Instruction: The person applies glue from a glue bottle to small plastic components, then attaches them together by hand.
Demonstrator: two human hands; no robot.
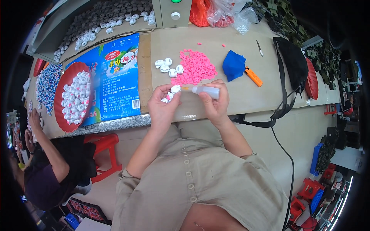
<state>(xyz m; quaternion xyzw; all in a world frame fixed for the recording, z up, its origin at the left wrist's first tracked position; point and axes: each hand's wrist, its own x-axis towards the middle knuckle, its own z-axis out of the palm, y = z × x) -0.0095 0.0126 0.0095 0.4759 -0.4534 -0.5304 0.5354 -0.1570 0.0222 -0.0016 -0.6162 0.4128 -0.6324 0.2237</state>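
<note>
My left hand (161, 107) is closed around a few small white rounded pieces (175, 89), one of them held up between thumb and fingertips. In my right hand (216, 107) is a clear squeeze bottle (210, 92) lying sideways. Its thin yellowish nozzle (187, 88) points left and reaches the raised white piece; whether they touch, I cannot tell. Just beyond my hands spreads a heap of small pink pieces (198, 65). Several white pieces with dark markings (164, 69) sit to the left of that heap.
A red dish (59, 92) of white-and-pink pieces rests on blue printed cardboard (115, 88) at left. Right of the heap lie a blue scrap (233, 65), an orange utility knife (253, 77) and a small pointed blade (259, 48). A black bag (295, 63) hangs over the edge; a co-worker (46, 173) sits left.
</note>
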